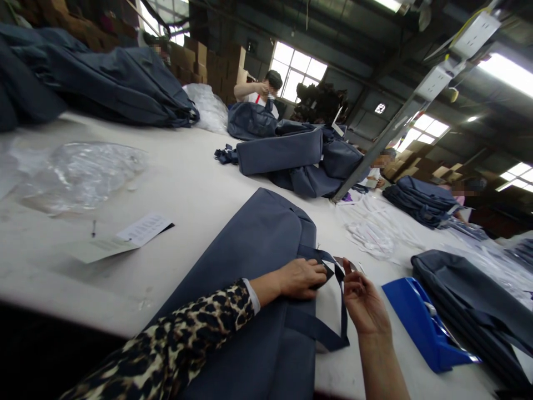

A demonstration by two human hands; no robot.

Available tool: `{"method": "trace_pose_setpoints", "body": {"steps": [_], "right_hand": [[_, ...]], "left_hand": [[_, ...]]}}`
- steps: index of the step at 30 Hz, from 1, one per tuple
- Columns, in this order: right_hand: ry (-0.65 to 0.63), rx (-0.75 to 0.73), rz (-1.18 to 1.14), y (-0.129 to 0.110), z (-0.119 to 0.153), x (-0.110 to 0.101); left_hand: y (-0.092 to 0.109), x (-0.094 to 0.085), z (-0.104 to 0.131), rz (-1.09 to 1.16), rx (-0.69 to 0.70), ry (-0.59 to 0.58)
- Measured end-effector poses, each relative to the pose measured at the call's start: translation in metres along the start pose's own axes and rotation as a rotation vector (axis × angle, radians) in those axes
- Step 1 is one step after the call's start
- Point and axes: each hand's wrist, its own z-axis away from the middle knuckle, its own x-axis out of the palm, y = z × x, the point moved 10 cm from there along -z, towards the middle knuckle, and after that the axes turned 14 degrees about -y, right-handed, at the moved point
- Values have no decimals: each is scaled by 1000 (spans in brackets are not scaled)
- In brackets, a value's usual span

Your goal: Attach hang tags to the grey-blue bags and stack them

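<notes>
A navy bag [258, 239] lies lengthwise on the white table in front of me, its strap handle [313, 328] looped out to the right. My left hand [302, 278] rests on the bag by the handle's upper end, fingers bent over a small black tag [327, 271] with a white corner showing. Just right of the handle loop, my right hand [366, 300] is raised, palm partly turned to me and fingers curled. Something thin with a brownish, shiny edge shows by its fingertips; I cannot make out what it is.
Left are a paper hang tag [144, 230] and crumpled clear plastic [83, 175]. A blue plastic tool [425, 322] and dark bag [470, 294] lie right. Beyond stand more bags [283, 150] and a slanted metal post [378, 144]. Several people work across the table.
</notes>
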Motion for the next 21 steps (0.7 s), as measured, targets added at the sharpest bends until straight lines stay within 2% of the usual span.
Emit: {"method": "trace_pose_setpoints", "body": {"steps": [2,5,7,9,14,18,21], "right_hand": [[19,26,-37,8,2,0],[32,46,-92,19,6,7],[16,49,-100,24,8,15],[-2,53,-90,29,9,20],[-54,66,-15,36,7,21],[-92,81,80,40,3,18],[-25,105,148,42,4,4]], "left_hand": [[-16,-1,3,194,-79,47],[-51,-2,13,458,-309,208],[-73,5,22,635,-474,308],[-88,16,25,855,-557,365],[-104,42,22,1380,-605,389],[-104,48,21,1561,-590,332],[-97,50,18,1658,-520,278]]}}
